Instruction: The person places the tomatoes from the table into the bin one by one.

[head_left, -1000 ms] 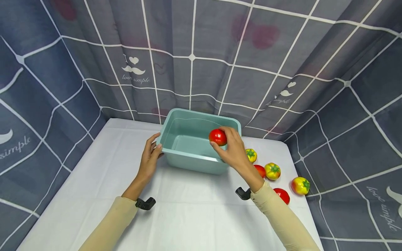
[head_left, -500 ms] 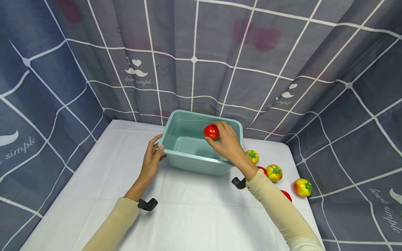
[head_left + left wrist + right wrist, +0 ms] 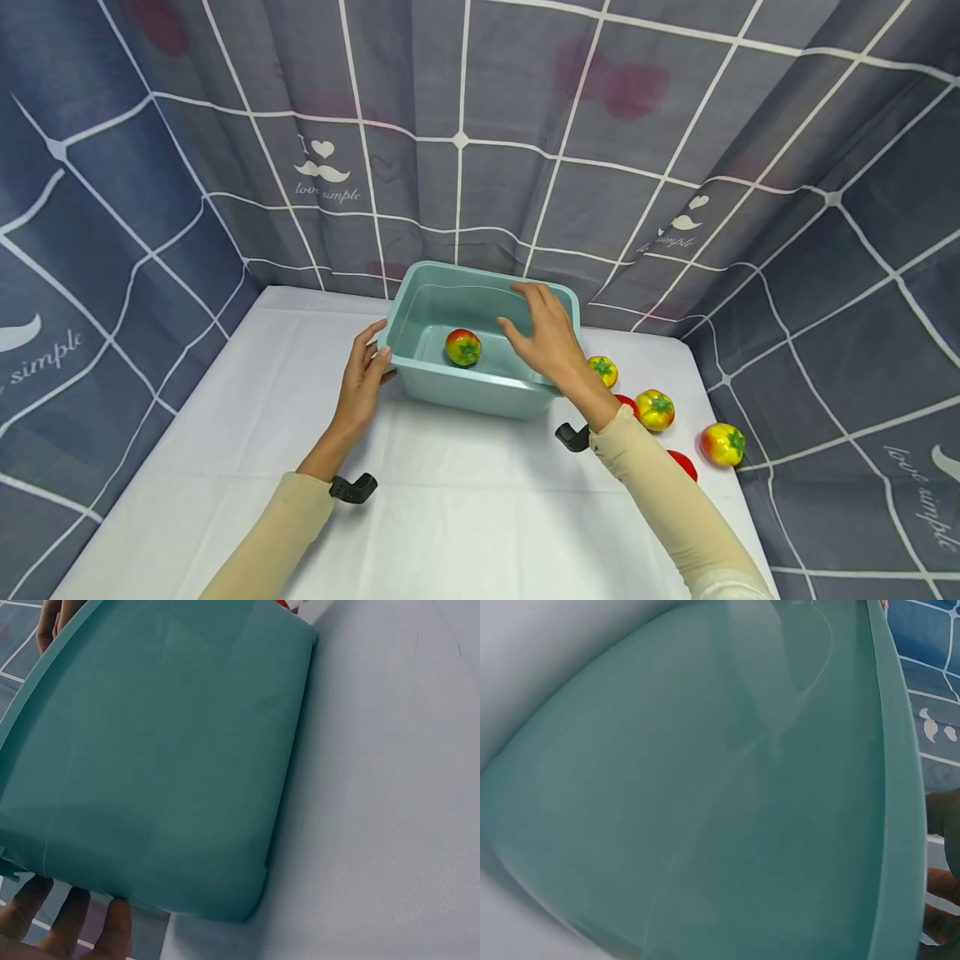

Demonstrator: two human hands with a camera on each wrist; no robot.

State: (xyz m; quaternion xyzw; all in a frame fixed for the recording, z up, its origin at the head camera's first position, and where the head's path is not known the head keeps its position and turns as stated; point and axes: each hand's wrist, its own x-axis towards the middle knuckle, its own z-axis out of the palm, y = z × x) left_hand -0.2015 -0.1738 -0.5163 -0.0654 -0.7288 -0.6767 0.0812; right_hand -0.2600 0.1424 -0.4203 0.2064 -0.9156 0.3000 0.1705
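Note:
A pale teal plastic bin (image 3: 468,387) stands on the white tabletop, open side up. My left hand (image 3: 360,387) grips its left end, thumb at the front corner and fingers along the outer wall; three fingertips (image 3: 71,911) show in the left wrist view. Inside the bin, near the middle, lies a glossy red-and-yellow fruit (image 3: 462,347) with a green top, resembling a bell pepper or tomato. My right hand (image 3: 553,342) hovers over the bin's right end, thumb and fingers spread apart and holding nothing. The right wrist view mostly shows the bin's outer wall (image 3: 705,787).
Right of the bin lie several similar fruits: a yellow one (image 3: 602,371), another (image 3: 655,410), one near the right edge (image 3: 722,445), and a red one (image 3: 682,465) partly behind the right sleeve. A grey checked curtain (image 3: 420,183) encloses the back and sides.
My right hand has carried the red fruit leftward over the bin and let it go. It now lies inside, green top showing. My left hand keeps its place on the bin.

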